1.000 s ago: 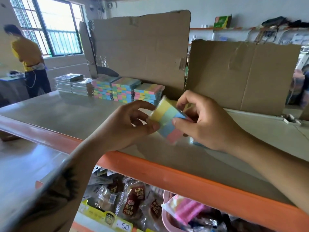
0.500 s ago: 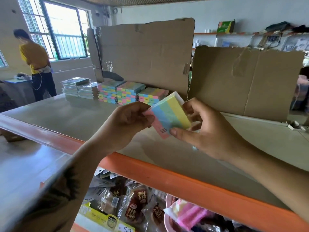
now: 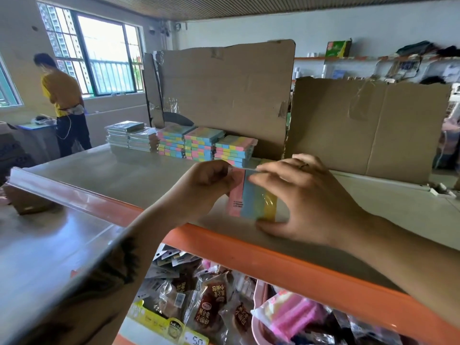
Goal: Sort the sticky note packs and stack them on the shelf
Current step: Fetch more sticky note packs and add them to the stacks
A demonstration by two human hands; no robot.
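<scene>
Your left hand [image 3: 206, 183] and right hand [image 3: 306, 202] pinch the pack [image 3: 251, 202] upright; the stacks [image 3: 206, 145] lie beyond, leftward.

A small shop: orange-edged shelf [image 3: 286, 267], price tag [image 3: 196, 339], packaged snacks [image 3: 211, 300] below.

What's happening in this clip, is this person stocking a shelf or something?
Yes, it looks like shelf stocking. A person holds one pastel-striped sticky note pack upright in both hands, the left hand at its left edge and the right hand wrapped around its right side, above the shelf. At the back of the shelf, three stacks of matching packs stand in a row in front of cardboard sheets. The held pack has not joined a stack yet.
</scene>
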